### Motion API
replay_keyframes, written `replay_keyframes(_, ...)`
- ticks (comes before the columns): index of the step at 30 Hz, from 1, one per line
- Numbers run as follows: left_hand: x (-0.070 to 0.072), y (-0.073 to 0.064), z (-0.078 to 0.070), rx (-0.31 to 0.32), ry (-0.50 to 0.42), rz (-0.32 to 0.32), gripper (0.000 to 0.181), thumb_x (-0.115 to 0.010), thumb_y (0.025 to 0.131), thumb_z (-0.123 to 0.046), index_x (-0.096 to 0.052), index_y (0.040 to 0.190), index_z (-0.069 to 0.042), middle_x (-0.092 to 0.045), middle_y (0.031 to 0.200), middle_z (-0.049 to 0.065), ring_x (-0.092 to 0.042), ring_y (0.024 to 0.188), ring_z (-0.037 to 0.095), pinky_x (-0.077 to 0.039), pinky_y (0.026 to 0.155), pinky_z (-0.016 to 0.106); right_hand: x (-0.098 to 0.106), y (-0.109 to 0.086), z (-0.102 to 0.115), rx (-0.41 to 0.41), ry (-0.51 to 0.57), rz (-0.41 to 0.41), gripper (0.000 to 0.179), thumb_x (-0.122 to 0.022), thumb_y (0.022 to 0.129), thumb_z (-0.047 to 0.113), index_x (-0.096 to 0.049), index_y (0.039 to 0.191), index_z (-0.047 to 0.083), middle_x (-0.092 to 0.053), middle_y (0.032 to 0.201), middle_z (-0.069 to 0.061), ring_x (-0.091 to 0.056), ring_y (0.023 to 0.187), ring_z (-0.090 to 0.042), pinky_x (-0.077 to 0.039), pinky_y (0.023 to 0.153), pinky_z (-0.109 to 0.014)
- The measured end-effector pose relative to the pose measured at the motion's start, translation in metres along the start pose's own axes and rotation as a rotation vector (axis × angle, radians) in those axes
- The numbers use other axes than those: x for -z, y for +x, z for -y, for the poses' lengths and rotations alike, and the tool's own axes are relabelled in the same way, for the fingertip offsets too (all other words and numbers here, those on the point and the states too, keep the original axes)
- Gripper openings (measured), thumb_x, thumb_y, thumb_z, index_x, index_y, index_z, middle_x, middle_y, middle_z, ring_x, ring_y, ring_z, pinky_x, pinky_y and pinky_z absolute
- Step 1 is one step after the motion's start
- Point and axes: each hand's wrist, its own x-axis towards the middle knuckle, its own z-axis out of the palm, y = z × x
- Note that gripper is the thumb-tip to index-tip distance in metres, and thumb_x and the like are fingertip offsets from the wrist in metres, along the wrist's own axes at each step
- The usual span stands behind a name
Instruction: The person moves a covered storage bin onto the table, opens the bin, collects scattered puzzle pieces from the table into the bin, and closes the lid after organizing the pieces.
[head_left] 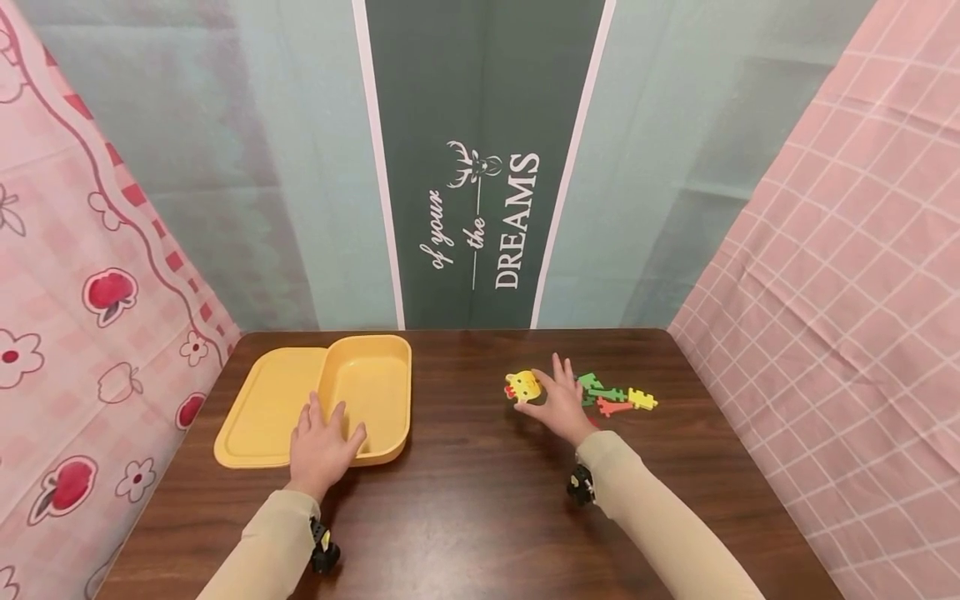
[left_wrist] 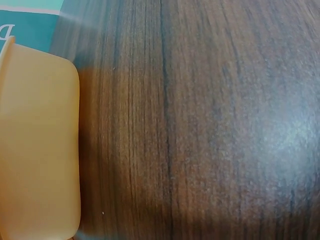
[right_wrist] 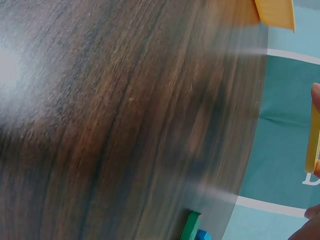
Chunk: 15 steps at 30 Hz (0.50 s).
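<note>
My right hand (head_left: 562, 407) pinches a flat yellow piece with an animal face (head_left: 522, 386) and a red patch at its left side, between thumb and index finger. The other fingers are spread. In the right wrist view the yellow piece appears edge-on at the right border. My left hand (head_left: 321, 450), fingers apart and relaxed, is at the near left corner of a yellow tray (head_left: 406, 392), overlapping it and the flat yellow lid (head_left: 262, 400) to its left. In the left wrist view only the tray's outer wall (left_wrist: 42, 140) shows; the hand is out of sight.
Right of my right hand lie several small jigsaw-edged pieces: green (head_left: 607, 393), orange-red (head_left: 615, 407) and yellow (head_left: 642, 399). A blue piece (right_wrist: 203, 235) shows in the right wrist view. Cloth hangs behind the brown wooden table (head_left: 465, 500) and on both sides.
</note>
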Motion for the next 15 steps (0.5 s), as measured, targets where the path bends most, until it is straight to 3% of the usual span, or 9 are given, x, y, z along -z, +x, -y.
replay_keyframes(15, 0.001, -0.001, -0.002, -0.010, -0.006, -0.010, 0.067, -0.042, 0.091, -0.050, -0.044, 0.134, 0.002, -0.006, 0.146, 0.036, -0.013, 0.130, 0.053, -0.023, 0.097, 0.065, -0.007, 0.008, 0.020, 0.036, 0.022, 0.004, 0.076, -0.076, 0.073, 0.045, -0.050, 0.134, 0.007, -0.010, 0.153, -0.020, 0.002, 0.140, -0.038, -0.003, 0.102, -0.067)
